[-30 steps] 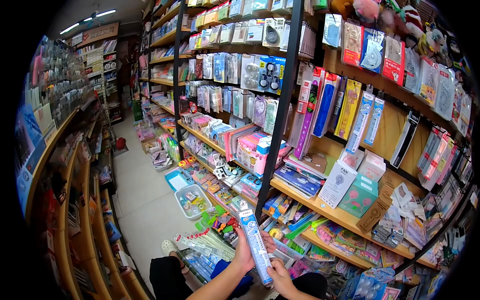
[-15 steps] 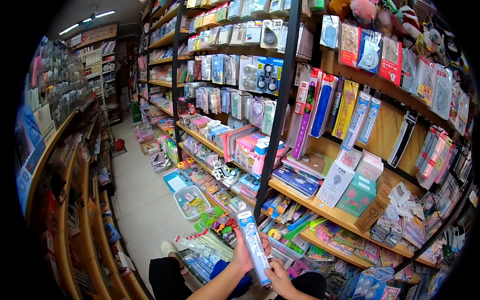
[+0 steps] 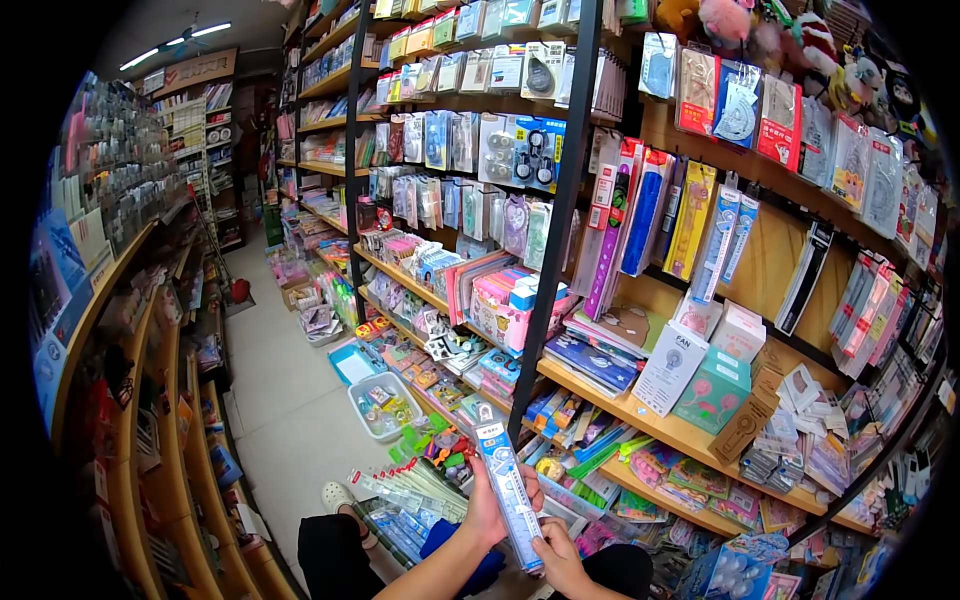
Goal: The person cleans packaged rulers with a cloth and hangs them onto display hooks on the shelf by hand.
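A long blue and white package (image 3: 510, 495) with a clear hanging tab is held at a tilt low in the middle of the view. My left hand (image 3: 488, 505) is wrapped round its upper half, the fingertips showing at its right side. My right hand (image 3: 560, 556) pinches its lower end between thumb and fingers. On the floor beside my left forearm lie several long packets (image 3: 400, 525) in clear wrapping. Above and to the right, similar blue and white packages (image 3: 718, 245) hang from a hook, next to a yellow one (image 3: 690, 220).
A black shelf post (image 3: 560, 210) rises beyond my hands. On the wooden shelf (image 3: 640, 412) stand a white fan box (image 3: 672, 368) and a green box (image 3: 712, 390). A clear tub (image 3: 384, 405) sits on the floor. Low wooden racks (image 3: 150, 450) line the left side.
The view has shifted slightly, and the package has tilted a little in my hands. Both hands keep hold of it.
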`<state>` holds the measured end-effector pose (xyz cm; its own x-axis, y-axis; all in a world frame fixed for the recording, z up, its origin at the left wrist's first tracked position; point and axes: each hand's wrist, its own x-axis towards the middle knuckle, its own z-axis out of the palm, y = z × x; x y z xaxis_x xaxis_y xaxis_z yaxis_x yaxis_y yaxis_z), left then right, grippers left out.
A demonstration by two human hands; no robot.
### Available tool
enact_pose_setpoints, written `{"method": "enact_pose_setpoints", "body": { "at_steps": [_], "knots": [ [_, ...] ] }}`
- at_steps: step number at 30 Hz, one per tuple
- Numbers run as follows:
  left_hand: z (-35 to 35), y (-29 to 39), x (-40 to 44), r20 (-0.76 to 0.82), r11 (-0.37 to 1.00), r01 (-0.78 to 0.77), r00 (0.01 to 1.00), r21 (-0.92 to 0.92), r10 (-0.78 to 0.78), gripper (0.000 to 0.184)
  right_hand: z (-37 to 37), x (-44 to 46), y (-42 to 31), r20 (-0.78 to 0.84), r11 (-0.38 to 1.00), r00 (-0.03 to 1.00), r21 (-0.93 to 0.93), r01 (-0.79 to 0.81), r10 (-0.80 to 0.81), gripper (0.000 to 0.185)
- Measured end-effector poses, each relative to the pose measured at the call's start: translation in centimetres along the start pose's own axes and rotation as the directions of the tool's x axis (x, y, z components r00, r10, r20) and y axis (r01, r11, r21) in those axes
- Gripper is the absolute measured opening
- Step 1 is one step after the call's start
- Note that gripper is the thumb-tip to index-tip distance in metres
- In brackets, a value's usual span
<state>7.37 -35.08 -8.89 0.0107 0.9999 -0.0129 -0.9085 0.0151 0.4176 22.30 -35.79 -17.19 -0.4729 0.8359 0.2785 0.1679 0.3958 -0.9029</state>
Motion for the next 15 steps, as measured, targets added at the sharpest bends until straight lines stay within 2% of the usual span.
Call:
{"method": "enact_pose_setpoints", "body": {
  "at_steps": [15],
  "knots": [
    [-0.58, -0.35, 0.08, -0.019, 0.996, -0.047, 0.999, 0.07, 0.049, 0.086, 0.28, -0.16, -0.5, -0.047, 1.0, 0.999, -0.013, -0.013, 0.013, 0.008]
  ]
}}
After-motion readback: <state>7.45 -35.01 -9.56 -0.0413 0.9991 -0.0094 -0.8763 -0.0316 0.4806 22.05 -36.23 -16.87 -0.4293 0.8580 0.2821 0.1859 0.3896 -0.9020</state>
